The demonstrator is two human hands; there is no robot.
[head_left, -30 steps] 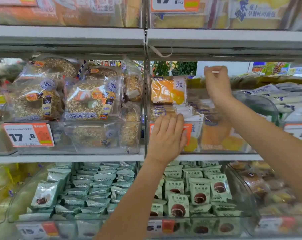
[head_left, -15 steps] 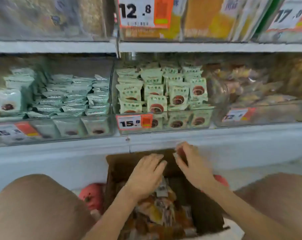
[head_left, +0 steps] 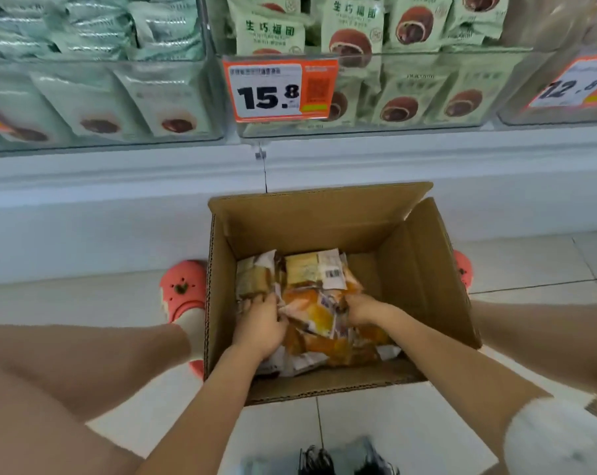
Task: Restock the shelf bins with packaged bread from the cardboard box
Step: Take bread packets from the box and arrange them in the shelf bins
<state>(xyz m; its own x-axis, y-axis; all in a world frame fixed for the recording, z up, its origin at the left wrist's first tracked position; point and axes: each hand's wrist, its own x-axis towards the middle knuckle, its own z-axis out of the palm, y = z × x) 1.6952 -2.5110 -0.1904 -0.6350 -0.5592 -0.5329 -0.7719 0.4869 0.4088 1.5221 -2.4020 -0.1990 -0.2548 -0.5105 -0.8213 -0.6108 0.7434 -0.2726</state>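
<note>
- While both hands reach down into the cardboard box [head_left: 423, 269], the packaged bread [head_left: 319, 313] lies in a loose heap on its floor, the packs tumbled at mixed angles so that no single long axis can be read; one pack just beyond the fingers shows its barcode label face up.
- Left hand [head_left: 261, 325]: fingers curled down into the left side of the heap, closed around the wrappers there.
- Right hand [head_left: 362, 308]: fingers buried in the orange packs, apparently gripping them; the fingertips themselves are hidden by the wrappers.
- Between the two hands sits a crumpled orange-and-white pack, touching both.
- Box flaps stand open; the far flap rises beyond the fingers and the right wall leans outward to the right of the right hand.
- Bare knees flank the box on both sides, and pink shoes [head_left: 182, 289] rest on the tiled floor [head_left: 530, 262] just beside the box walls.
- Well beyond and above the fingers, clear shelf bins [head_left: 410, 97] hold green-and-white packets; an orange price tag [head_left: 279, 89] reads 15.8.
- Bins are cut off at the top edge, the packs under the heap are hidden, and a dark object at the bottom edge is too blurred to name.
</note>
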